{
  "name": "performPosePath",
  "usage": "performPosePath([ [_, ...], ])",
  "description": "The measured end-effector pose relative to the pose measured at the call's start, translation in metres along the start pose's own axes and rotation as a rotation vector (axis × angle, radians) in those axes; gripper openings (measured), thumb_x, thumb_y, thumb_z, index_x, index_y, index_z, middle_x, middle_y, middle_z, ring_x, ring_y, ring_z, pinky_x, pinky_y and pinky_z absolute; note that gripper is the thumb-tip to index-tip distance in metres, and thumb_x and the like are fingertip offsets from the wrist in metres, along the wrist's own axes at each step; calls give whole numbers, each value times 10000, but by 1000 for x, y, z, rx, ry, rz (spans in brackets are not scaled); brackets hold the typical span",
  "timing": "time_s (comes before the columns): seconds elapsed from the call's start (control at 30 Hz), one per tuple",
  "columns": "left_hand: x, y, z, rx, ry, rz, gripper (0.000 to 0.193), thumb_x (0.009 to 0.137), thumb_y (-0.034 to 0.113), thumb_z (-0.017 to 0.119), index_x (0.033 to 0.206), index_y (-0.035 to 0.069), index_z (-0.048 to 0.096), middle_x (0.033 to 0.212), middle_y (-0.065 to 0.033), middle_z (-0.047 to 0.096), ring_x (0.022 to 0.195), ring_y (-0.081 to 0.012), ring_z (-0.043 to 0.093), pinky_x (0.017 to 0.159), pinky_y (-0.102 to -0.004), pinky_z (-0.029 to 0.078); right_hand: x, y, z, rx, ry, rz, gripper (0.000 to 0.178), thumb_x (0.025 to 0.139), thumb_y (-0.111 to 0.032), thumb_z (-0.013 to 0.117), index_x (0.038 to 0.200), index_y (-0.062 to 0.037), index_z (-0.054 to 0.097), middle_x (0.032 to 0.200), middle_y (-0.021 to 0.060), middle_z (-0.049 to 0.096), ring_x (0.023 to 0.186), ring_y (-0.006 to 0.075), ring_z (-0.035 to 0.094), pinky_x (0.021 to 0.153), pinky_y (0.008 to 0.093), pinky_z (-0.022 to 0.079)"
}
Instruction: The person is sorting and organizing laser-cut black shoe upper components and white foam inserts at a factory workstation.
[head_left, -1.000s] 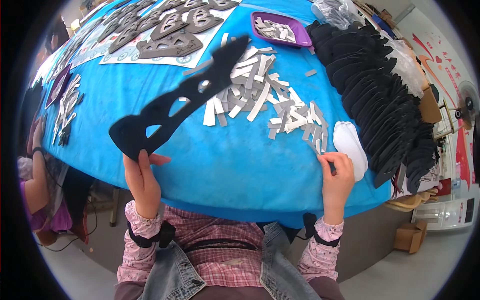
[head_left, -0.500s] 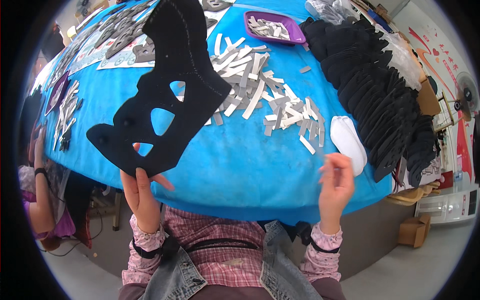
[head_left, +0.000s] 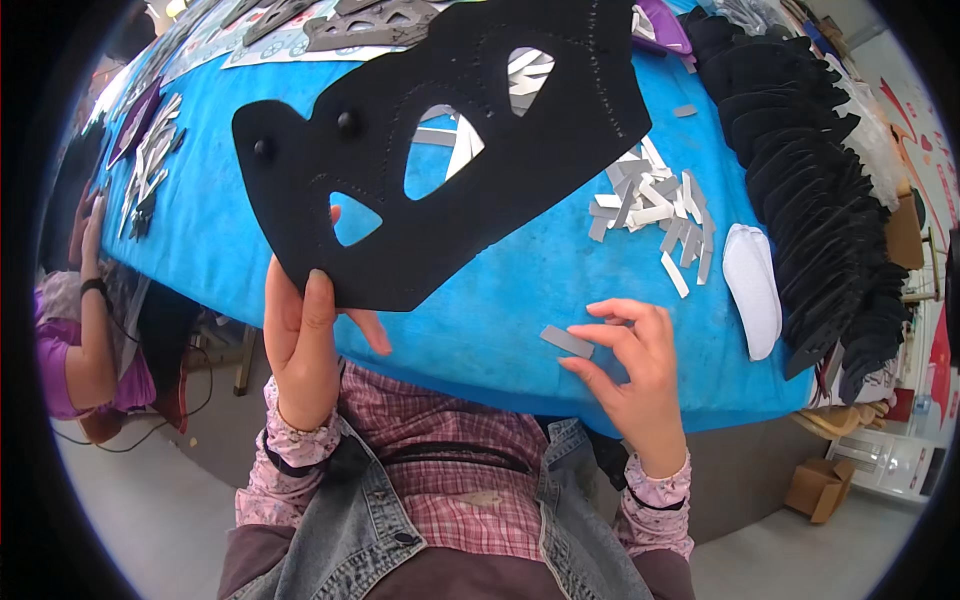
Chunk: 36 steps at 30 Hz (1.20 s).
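Observation:
My left hand pinches a large, flat black panel by its lower corner, thumb in front. The panel is tilted upright above the table, with several cut-out openings, dotted stitch lines and two round black studs near its left end. In my right hand, a small grey strip sits at the tips of the thumb and forefinger, the other fingers curved. Beyond it lies a loose pile of grey and white strips, partly hidden by the panel. To its right is a white, sole-shaped pad.
Blue cloth covers the table. A long stack of black pieces lines the right side. A purple tray stands far back. Grey cut-out pieces lie behind the panel. At far left another person's arm reaches the table edge.
The black panel has swung to the right and lies more slanted. My right hand has come left, and a grey strip now shows at its fingertips. The view has shifted slightly.

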<state>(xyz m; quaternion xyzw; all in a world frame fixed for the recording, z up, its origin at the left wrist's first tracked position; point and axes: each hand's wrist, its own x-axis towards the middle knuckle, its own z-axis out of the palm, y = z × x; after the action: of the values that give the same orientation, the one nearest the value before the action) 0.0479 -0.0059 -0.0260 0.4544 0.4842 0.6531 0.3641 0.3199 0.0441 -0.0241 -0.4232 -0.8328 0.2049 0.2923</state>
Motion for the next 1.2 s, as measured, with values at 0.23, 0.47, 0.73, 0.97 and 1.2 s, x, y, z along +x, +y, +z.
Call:
performPosePath([
  [0.23, 4, 3, 13, -31, -175, -55, 381, 986, 116, 346, 1316, -67, 292, 1018, -159, 602, 593, -186, 622, 616, -271, 498, 4, 10, 5, -39, 35, -27, 210, 681, -78, 747, 870, -105, 658, 979, 21, 581, 843, 213, 519, 706, 318, 434],
  [0.47, 17, 11, 14, 73, -213, -40, 377, 987, 130, 356, 1301, -70, 294, 929, -143, 610, 597, -192, 631, 622, -266, 494, 5, 13, -3, 12, -32, -59, 200, 691, -80, 734, 875, -100, 657, 951, 23, 585, 828, 211, 536, 719, 340, 420],
  [0.73, 17, 11, 18, 60, -271, -58, 387, 982, 94, 360, 1321, -75, 278, 935, -142, 605, 618, -181, 627, 617, -265, 493, 3, 21, -5, -73, -31, -145, 281, 673, -139, 775, 922, -88, 655, 958, 44, 581, 823, 198, 542, 734, 320, 418],
  [0.97, 20, 18, 4, -50, -496, -570, 451, 928, 32, 480, 1332, -59, 301, 1015, -105, 571, 768, -135, 603, 574, -244, 493, -12, 10, -32, 1053, 209, 529, 427, 765, -34, 730, 1114, 37, 495, 952, 135, 621, 720, 153, 607, 607, 259, 501],
  [1.2, 18, 15, 23, 97, -736, -609, 383, 839, 65, 656, 1181, -13, 502, 839, -50, 651, 623, -58, 565, 493, -197, 444, -12, 1, -24, 949, 24, 656, 197, 791, 17, 684, 946, 57, 570, 813, 132, 651, 662, 170, 655, 512, 243, 518],
])
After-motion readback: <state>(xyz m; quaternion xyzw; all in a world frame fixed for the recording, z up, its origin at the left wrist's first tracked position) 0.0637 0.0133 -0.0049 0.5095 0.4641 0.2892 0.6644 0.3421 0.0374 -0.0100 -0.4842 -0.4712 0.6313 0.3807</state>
